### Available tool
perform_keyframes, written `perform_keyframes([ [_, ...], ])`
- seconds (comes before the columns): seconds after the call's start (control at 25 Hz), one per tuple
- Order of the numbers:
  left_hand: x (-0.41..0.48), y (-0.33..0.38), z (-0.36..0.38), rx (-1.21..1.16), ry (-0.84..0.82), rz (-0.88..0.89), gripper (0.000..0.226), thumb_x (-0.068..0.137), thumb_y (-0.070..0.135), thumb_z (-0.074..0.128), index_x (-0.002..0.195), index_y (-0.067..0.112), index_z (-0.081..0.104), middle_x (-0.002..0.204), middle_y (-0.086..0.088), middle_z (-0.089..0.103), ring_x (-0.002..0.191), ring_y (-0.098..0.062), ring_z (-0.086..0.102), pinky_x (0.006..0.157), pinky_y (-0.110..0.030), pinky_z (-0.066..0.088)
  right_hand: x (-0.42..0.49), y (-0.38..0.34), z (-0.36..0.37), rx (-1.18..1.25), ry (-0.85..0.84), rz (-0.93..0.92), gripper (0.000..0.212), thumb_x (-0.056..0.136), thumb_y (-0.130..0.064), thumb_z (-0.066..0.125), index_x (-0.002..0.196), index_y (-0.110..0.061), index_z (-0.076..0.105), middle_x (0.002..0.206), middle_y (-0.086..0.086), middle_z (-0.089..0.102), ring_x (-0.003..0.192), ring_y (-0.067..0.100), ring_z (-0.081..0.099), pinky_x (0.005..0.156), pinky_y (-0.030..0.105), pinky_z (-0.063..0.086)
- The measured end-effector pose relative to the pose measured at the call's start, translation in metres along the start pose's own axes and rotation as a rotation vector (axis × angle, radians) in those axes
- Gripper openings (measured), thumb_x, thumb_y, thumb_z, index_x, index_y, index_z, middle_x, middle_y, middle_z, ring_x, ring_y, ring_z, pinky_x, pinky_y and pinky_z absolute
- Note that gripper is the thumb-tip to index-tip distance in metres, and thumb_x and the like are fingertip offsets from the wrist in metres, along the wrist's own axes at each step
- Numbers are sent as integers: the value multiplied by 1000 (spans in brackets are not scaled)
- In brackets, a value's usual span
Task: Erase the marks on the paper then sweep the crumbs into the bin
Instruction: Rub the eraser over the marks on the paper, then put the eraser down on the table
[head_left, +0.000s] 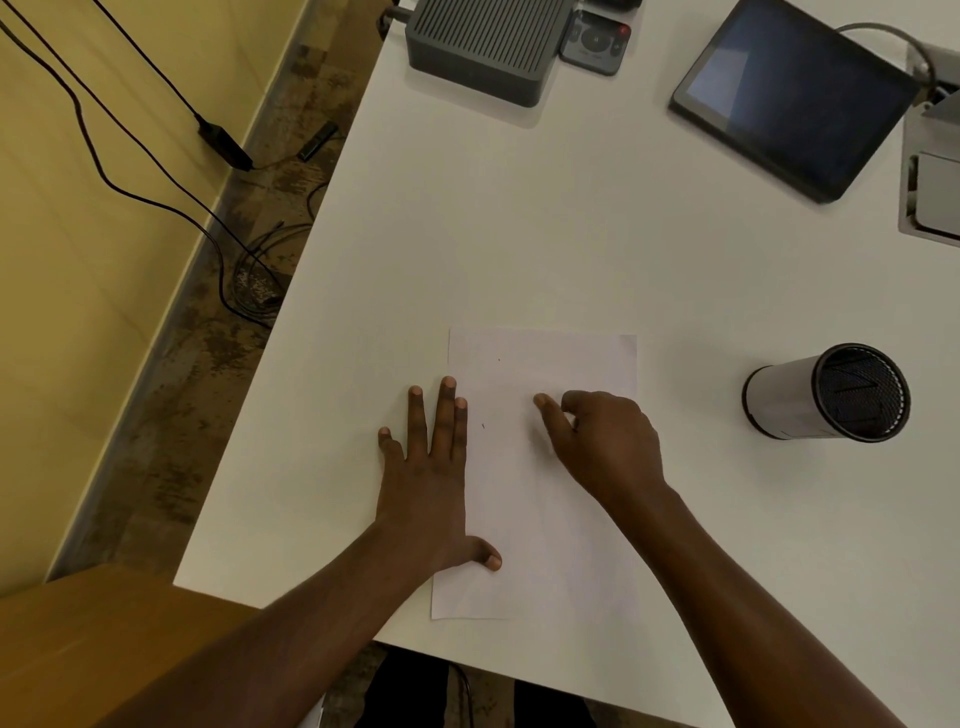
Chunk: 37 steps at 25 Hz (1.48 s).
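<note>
Now big white table (519, 234), smooth, flat. Thin white paper (540, 519) near 6 o'clock edge, two tiny dark marks on it. Round mesh cup (826, 392) at 3 o'clock, tipped on side; inside too dark to see. Left hand (431, 483) flat, fingers spread, pressing paper's left edge. Right hand (608, 441) curled on paper; cannot tell if holding anything.

Dim, warm light overall. The white desk (597, 218) reads grey, with soft shadows under both hands. The right hand (602, 441) is slightly motion-blurred. Wide-angle bending shows along the desk's edges.
</note>
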<state>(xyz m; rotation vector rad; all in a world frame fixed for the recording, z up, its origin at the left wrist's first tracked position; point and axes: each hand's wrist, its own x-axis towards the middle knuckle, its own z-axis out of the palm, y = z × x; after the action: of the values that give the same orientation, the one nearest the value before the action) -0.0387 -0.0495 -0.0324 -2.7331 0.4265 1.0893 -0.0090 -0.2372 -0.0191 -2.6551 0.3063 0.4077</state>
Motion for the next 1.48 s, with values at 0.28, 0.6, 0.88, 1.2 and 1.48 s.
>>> perform_keyframes([
  [0.28,0,1,-1,-5,-1,0,165,54,96,59,144,2,-43,147,-22,-56,143,-53,-36,121,-68,9,-21,-3,12,139,122,-269,31,96,-11,58,126,-10,64,104,4,60,92,17,58,75,24,48],
  [0.6,1,1,1,-35,28,11,165,53,96,60,145,3,-42,148,-21,-56,143,-52,-36,121,-69,9,-29,-1,29,145,162,-314,13,87,-7,67,99,-13,64,95,1,65,82,18,58,66,29,52],
  [0.88,-3,-1,-3,-119,55,30,168,51,90,69,145,8,-43,148,-16,-58,143,-47,-40,122,-68,3,-37,2,24,681,137,171,13,91,-23,72,103,-26,68,90,-11,72,79,7,67,70,16,52],
  [1.2,-25,3,-15,-558,491,258,83,91,39,71,158,12,30,162,-15,36,147,-32,39,116,-46,43,-61,-8,18,1122,-71,412,10,93,-21,70,101,-19,74,91,1,78,84,18,74,77,24,58],
  [1.48,-10,-7,-15,-629,779,263,26,86,5,75,111,1,70,102,-12,64,91,-25,63,76,-30,57,-64,-12,9,977,-67,258,21,94,-33,68,113,-26,67,104,-7,75,93,6,72,82,26,58],
])
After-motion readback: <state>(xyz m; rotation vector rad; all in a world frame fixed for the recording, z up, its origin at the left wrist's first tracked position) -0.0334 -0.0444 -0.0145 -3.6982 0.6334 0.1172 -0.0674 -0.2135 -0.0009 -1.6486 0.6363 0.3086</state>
